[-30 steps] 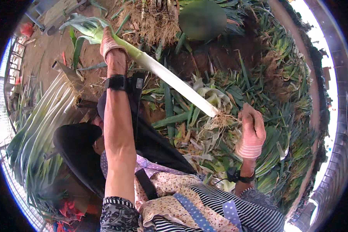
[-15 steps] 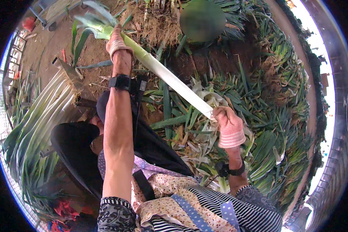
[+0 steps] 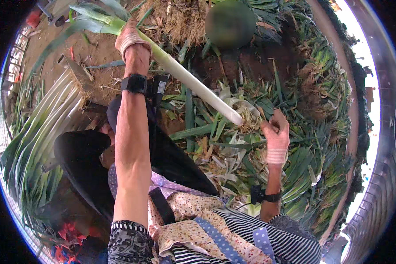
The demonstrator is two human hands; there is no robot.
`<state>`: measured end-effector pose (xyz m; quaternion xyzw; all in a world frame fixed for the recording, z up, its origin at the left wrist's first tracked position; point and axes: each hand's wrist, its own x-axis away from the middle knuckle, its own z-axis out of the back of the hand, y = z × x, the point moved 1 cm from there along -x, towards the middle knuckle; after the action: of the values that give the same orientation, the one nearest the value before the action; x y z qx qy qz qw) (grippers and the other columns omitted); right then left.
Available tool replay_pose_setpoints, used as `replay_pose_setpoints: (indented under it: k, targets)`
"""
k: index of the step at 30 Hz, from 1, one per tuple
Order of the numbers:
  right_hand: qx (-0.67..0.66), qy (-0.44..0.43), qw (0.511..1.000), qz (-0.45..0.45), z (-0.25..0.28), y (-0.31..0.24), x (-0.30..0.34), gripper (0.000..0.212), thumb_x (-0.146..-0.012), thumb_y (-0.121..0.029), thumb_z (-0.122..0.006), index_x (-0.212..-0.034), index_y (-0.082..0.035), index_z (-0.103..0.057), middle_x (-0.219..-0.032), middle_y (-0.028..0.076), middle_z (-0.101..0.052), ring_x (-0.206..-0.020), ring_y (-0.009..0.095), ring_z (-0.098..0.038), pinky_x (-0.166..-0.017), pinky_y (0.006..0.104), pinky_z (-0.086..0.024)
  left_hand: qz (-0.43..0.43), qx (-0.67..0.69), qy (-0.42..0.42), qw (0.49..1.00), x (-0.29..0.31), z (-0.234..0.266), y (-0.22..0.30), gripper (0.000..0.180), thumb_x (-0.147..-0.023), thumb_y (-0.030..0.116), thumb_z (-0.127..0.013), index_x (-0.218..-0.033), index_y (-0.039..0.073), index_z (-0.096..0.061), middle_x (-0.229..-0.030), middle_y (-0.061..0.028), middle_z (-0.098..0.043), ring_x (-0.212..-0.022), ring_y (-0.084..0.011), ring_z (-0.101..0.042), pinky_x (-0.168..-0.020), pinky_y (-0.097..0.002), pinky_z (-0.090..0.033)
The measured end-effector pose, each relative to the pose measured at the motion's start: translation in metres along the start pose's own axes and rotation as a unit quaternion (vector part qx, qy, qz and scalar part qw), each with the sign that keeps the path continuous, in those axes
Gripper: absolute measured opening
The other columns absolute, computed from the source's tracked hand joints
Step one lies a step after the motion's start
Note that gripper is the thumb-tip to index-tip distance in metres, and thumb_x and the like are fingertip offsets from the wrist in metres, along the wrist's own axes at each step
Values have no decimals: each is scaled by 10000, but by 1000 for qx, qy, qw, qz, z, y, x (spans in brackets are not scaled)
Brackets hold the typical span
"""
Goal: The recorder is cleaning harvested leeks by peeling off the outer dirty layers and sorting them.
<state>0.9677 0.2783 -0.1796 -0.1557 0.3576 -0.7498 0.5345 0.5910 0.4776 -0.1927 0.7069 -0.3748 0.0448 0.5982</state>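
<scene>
The left hand (image 3: 132, 37) hides a stretch of the leek (image 3: 193, 82), whose topmost leaf (image 3: 117, 8) is cut off by the upper edge. Whether the thin strands (image 3: 251, 122) near its pale end reach the right hand (image 3: 277, 136) is too fine to tell. A round blurred patch (image 3: 230, 24) masks what lies behind; the left sleeve (image 3: 130, 244) runs off below

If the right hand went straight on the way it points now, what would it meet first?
Probably the loose green leaves that lie ahead of the right hand in the picture. Depth is unclear, though: they may lie well below it, and the hand might pass over them.
</scene>
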Motion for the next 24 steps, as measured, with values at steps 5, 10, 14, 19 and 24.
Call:
replay_pose_setpoints:
  k: [5,10,14,19,24]
  targets:
    - [122,-85,968,202,-7,-73,11,507,-557,-231,-805,-1012,-111,-615,-979,89,-566,-944,259,-524,-826,385,-431,-2,-21,-2,1000,24,0,-4,409,-685,309,-721,-938,17,-588,-807,-85,-571,-653,-217,-515,-610,-388,-438]
    - [185,-193,918,291,-31,-62,4,459,-526,-216,-797,-945,-133,-628,-967,43,-557,-925,270,-516,-770,390,-447,-14,4,-66,998,27,4,-12,389,-712,298,-699,-922,-2,-566,-769,-98,-572,-596,-220,-505,-577,-369,-430]
    - [186,-236,910,286,-32,-56,2,426,-530,-207,-794,-913,-133,-623,-961,46,-547,-906,272,-519,-741,394,-453,9,-8,-102,995,30,4,-26,276,-735,197,-657,-914,10,-561,-725,-112,-572,-623,-254,-534,-587,-360,-441]
    - [141,-266,891,340,-42,-62,3,261,-557,-151,-740,-787,-130,-619,-868,59,-553,-858,284,-528,-715,404,-452,-479,-310,-202,796,-65,29,-43,237,-808,277,-606,-854,45,-592,-711,-49,-529,-621,-181,-485,-574,-329,-411]
    - [189,-325,857,353,-30,-54,3,148,-574,-94,-670,-705,-140,-618,-793,69,-552,-820,281,-525,-674,393,-455,-112,-57,-167,978,23,7,-29,240,-808,275,-601,-846,38,-600,-692,-46,-505,-599,-164,-451,-558,-312,-393]
